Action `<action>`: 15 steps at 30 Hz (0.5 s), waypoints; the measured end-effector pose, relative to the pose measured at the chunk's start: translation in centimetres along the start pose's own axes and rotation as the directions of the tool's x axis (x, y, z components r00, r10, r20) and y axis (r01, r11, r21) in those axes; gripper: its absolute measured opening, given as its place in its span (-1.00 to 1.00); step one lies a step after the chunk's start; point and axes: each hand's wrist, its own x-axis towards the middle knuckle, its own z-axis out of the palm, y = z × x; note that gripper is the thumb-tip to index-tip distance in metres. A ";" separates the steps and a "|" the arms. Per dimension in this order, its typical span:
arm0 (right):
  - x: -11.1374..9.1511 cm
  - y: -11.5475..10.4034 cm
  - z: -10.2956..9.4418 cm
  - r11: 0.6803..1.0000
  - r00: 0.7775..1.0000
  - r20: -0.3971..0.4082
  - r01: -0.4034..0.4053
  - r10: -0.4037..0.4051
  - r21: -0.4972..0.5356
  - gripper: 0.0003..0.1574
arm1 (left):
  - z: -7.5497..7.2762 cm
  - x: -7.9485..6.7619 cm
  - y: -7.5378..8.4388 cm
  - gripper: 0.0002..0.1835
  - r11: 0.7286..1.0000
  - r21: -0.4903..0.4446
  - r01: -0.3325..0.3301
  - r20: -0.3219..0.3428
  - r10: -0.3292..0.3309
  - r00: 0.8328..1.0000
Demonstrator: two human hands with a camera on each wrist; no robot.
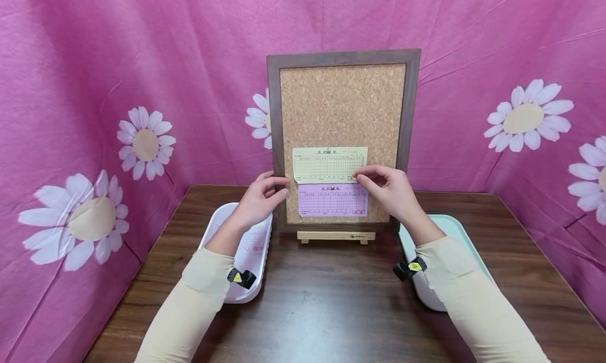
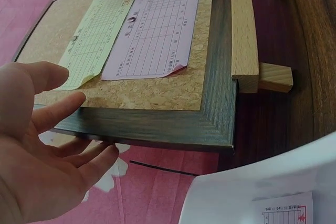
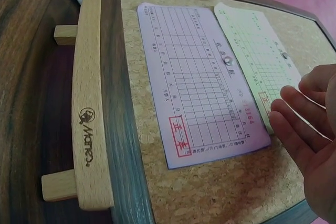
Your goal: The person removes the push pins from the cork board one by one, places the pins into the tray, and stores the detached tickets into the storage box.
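Observation:
A cork board point(image 1: 342, 108) in a dark wooden frame stands upright. Pinned to its lower half are a pale yellow receipt slip point(image 1: 326, 165) and, below it, a purple receipt slip point(image 1: 326, 202), each under a round pin near its top edge. My right hand point(image 1: 390, 190) has its fingertips at the yellow slip's lower right corner, thumb and index finger close together. At the board's left edge is my left hand point(image 1: 259, 201); its thumb and index finger point(image 2: 63, 109) reach over the front of the frame, while the other fingers lie along its outer side.
A small light wooden stand point(image 1: 336, 237) supports the board on the dark wooden table point(image 1: 312, 310). To the left is a white tray point(image 1: 243, 294) with printed slips inside; to the right, a pale green tray point(image 1: 466, 239) lies partly under my right forearm. Behind hangs a pink flowered cloth point(image 1: 213, 63).

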 end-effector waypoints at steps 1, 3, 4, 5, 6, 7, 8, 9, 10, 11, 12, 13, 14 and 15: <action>0.0 -0.1 0.1 1.000 1.000 -0.002 -0.002 0.002 0.000 -0.74 | 0.1 0.1 0.0 -0.59 1.000 0.003 0.002 0.001 -0.002 1.000; 0.1 -0.3 0.2 1.000 1.000 -0.005 -0.008 0.008 -0.003 -0.73 | 0.2 0.1 0.0 -0.58 1.000 0.008 0.006 0.000 -0.006 1.000; 0.2 -0.3 0.3 1.000 1.000 -0.007 -0.008 0.008 -0.003 -0.73 | 0.3 0.1 0.0 -0.58 1.000 0.010 0.007 -0.002 -0.007 1.000; 0.2 -0.4 0.4 1.000 1.000 -0.010 -0.008 0.008 -0.003 -0.74 | 0.4 0.2 0.0 -0.59 1.000 0.009 0.008 -0.004 -0.008 1.000; 0.3 -0.4 0.4 1.000 1.000 -0.011 -0.009 0.009 -0.001 -0.74 | 0.5 0.2 -0.1 -0.59 1.000 0.011 0.009 -0.007 -0.009 1.000; 0.4 -0.4 0.5 1.000 1.000 -0.013 -0.010 0.010 0.001 -0.74 | 0.6 0.2 -0.1 -0.59 1.000 0.011 0.009 -0.010 -0.009 1.000; 0.4 -0.3 0.6 1.000 1.000 -0.014 -0.011 0.011 0.002 -0.74 | 0.7 0.3 -0.1 -0.59 1.000 0.010 0.009 -0.013 -0.008 1.000; 0.4 -0.4 0.7 1.000 1.000 -0.016 -0.010 0.010 0.001 -0.75 | 0.9 0.3 -0.1 -0.60 1.000 0.009 0.008 -0.019 -0.008 1.000; 0.5 -0.3 0.8 1.000 1.000 -0.017 -0.010 0.010 0.000 -0.75 | 1.0 0.3 -0.1 -0.60 1.000 0.008 0.008 -0.023 -0.008 1.000; 0.5 -0.3 0.9 1.000 1.000 -0.018 -0.011 0.011 -0.001 -0.76 | 1.1 0.4 -0.1 -0.60 1.000 0.006 0.008 -0.027 -0.008 1.000; 0.5 -0.3 1.0 1.000 1.000 -0.020 -0.013 0.013 -0.003 -0.76 | 1.1 0.4 0.0 -0.60 1.000 0.004 0.009 -0.031 -0.009 0.999; 0.6 -0.3 1.0 1.000 1.000 -0.022 -0.015 0.015 -0.005 -0.76 | 1.2 0.4 0.1 -0.60 1.000 0.003 0.010 -0.036 -0.010 0.999; 0.6 -0.4 1.1 1.000 1.000 -0.024 -0.017 0.017 -0.007 -0.76 | 1.3 0.4 0.1 -0.60 1.000 0.002 0.010 -0.040 -0.010 0.999; 0.6 -0.4 1.2 1.000 1.000 -0.023 -0.019 0.019 -0.006 -0.76 | 1.3 0.4 0.2 -0.60 1.000 0.002 0.010 -0.045 -0.010 0.999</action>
